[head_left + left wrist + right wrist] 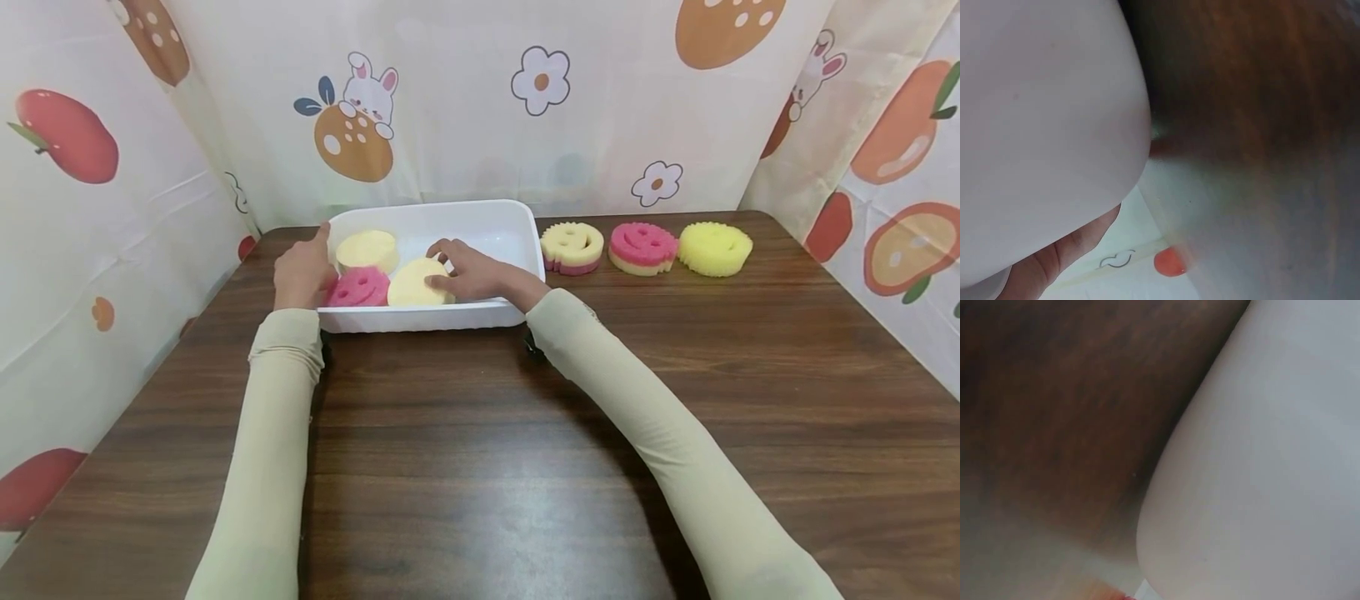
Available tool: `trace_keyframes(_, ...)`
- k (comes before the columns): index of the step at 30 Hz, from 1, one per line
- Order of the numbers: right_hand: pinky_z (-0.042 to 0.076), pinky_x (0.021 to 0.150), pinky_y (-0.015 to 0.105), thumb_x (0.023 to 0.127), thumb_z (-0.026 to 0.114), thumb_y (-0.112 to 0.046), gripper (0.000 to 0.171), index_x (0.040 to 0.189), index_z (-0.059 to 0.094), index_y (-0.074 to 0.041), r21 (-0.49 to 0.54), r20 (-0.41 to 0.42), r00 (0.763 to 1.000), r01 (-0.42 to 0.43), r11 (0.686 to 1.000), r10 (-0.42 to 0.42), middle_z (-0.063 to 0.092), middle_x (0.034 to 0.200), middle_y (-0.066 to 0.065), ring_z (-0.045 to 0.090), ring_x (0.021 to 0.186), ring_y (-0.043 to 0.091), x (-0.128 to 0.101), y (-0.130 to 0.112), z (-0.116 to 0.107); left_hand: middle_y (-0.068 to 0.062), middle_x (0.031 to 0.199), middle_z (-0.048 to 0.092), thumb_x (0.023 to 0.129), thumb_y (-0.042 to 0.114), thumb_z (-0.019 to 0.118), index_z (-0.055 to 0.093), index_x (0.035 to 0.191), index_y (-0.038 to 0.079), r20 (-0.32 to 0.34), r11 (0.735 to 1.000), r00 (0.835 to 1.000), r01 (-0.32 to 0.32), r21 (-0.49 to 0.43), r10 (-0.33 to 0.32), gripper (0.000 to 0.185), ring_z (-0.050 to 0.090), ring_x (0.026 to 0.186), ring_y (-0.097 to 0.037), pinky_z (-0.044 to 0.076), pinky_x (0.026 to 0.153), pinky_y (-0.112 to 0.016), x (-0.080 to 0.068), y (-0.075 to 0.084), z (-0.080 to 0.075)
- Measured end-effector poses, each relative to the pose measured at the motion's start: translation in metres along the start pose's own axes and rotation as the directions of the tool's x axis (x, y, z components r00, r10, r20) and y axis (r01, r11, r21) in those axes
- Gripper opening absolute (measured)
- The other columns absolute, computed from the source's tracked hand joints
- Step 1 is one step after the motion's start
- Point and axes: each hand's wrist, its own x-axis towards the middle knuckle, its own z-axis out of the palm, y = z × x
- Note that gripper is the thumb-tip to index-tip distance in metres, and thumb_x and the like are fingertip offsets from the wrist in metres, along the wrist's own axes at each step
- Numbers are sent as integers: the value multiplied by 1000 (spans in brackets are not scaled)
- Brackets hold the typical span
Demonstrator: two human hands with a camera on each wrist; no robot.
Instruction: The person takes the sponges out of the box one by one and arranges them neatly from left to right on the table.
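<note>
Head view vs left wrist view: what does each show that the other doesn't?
Only the head view shows the sponges: three in the white tub, with the right hand resting on the pale yellow sponge and the left hand at the tub's left rim beside the pink sponge. Three more sponges sit in a row on the table.

Only the left wrist view shows the tub's outer wall up close, blurred, with a bit of the hand's skin below it.

Both show the white tub, wooden table and printed backdrop.
</note>
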Motion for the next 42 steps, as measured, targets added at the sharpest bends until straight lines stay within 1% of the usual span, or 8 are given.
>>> trace_keyframes(8, 43, 109, 38, 103, 49, -28, 40, 137, 41, -10, 39, -20, 1000, -13, 999, 14, 42, 141, 17, 53, 124, 29, -1, 5, 0, -36, 133, 52, 89, 12, 56, 5, 160, 11, 2, 1000, 1000, -5, 5, 5, 88, 54, 107, -50, 37, 104, -69, -2, 4, 0)
trace_keyframes(12, 42, 110, 39, 104, 47, -25, 39, 138, 41, -7, 42, -36, 999, 1, 999, 1, 42, 141, 19, 49, 129, 29, -3, 5, -2, -35, 132, 53, 89, 12, 56, 5, 160, 12, -2, 1000, 1000, -7, 0, 7, 88, 55, 101, -46, 41, 101, -67, -2, 6, -1)
trace_keyframes(17, 40, 110, 40, 105, 44, -23, 38, 139, 41, -7, 47, -46, 999, -16, 999, 18, 43, 140, 19, 44, 130, 28, -5, 5, -4, -36, 127, 56, 88, 11, 56, 9, 160, 12, -31, 1000, 999, -18, 8, 18, 87, 57, 100, -46, 45, 96, -65, -4, 7, -1)
trace_keyframes(22, 37, 112, 41, 105, 40, -24, 37, 139, 42, -8, 64, -68, 997, -35, 997, 39, 44, 139, 18, 41, 130, 26, -6, 4, -6, -36, 126, 57, 88, 11, 54, 11, 160, 11, -53, 1000, 998, -27, 9, 28, 84, 57, 101, -46, 44, 95, -65, -3, 6, -1)
trace_keyframes(27, 37, 111, 41, 106, 38, -22, 36, 138, 43, -8, 82, -97, 994, -39, 996, 47, 45, 138, 18, 41, 130, 26, -6, 3, -5, -35, 125, 57, 88, 10, 55, 11, 160, 11, -49, 1000, 998, -24, 3, 24, 84, 56, 98, -45, 46, 94, -64, -3, 5, 0)
trace_keyframes(31, 37, 110, 40, 106, 37, -20, 35, 138, 44, -8, 92, -113, 993, -31, 995, 41, 45, 138, 19, 42, 130, 26, -5, 3, -5, -36, 130, 55, 89, 11, 55, 9, 160, 12, -38, 1000, 999, -19, 0, 19, 85, 56, 102, -46, 45, 95, -64, -2, 3, 0)
trace_keyframes(35, 37, 111, 40, 105, 37, -18, 35, 138, 45, -7, 106, -121, 992, -22, 994, 35, 45, 139, 19, 42, 130, 27, -5, 2, -5, -36, 133, 52, 88, 11, 55, 7, 161, 12, -26, 1000, 1000, -14, -1, 14, 86, 55, 104, -47, 44, 96, -65, -2, 0, 1)
trace_keyframes(42, 36, 111, 40, 105, 38, -18, 35, 138, 45, -9, 145, -128, 990, -34, 989, 52, 44, 140, 17, 41, 130, 25, -5, 2, -5, -37, 133, 53, 88, 10, 55, 8, 160, 12, -27, 1000, 999, -21, 0, 21, 86, 56, 104, -48, 43, 97, -66, -2, 0, 0)
